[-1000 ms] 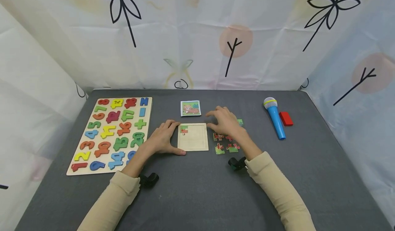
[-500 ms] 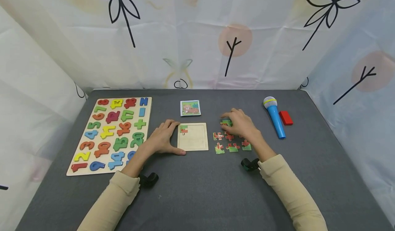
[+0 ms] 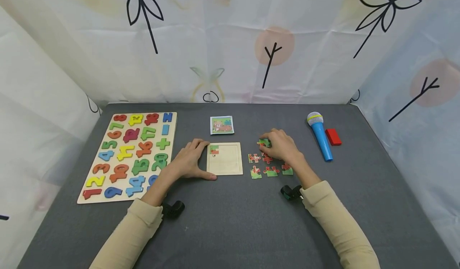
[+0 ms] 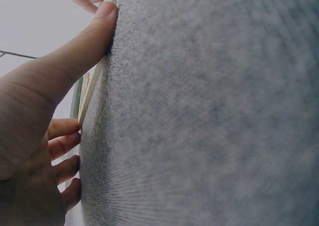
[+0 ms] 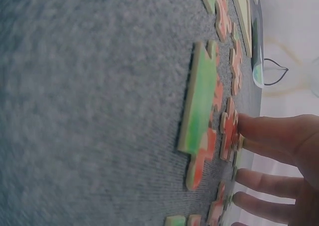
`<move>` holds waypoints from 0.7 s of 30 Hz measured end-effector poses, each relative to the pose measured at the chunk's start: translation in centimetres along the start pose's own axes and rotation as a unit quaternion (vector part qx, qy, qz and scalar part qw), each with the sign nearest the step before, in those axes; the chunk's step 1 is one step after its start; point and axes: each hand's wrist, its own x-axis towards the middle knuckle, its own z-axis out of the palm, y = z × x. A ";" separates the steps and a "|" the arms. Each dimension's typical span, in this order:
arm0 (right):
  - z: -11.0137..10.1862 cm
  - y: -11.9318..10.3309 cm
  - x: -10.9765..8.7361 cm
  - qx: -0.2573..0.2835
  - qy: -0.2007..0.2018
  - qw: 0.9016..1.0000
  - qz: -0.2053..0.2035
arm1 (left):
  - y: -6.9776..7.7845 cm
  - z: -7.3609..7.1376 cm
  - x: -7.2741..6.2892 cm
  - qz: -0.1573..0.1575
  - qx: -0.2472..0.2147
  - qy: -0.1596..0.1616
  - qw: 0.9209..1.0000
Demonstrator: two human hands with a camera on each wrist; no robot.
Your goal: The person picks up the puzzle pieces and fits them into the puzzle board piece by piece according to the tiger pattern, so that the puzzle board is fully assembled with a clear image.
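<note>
My left hand holds the wooden puzzle tray at its left side, thumb at the near edge and fingers at the far left corner. One green and red puzzle piece lies in the tray's upper left corner. To the right of the tray, my right hand pinches a green puzzle piece in the far row, between thumb and fingers, at table height. Several loose pieces lie around it, among them a red piece and a green-edged bottom piece. The hand hides some of them.
A picture card lies beyond the tray. At the left is a number board with colourful pieces. A blue toy microphone and a red block lie at the right, on the grey table.
My right hand has moved right from beside the tray to the far row of loose pieces, and its fingers have come together on a green piece. The left hand stays at the tray.
</note>
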 end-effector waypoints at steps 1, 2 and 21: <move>0.0 0.0 0.1 0.001 0.001 1.000 0.001 | 0.0 0.0 0.0 0.001 0.000 0.000 1.000; 0.0 -0.1 0.1 0.002 0.001 1.000 0.003 | 0.0 0.0 0.0 0.002 0.000 0.000 1.000; 0.3 -0.3 0.6 0.016 0.010 1.000 -0.008 | 0.0 -0.1 0.0 0.003 0.005 0.002 1.000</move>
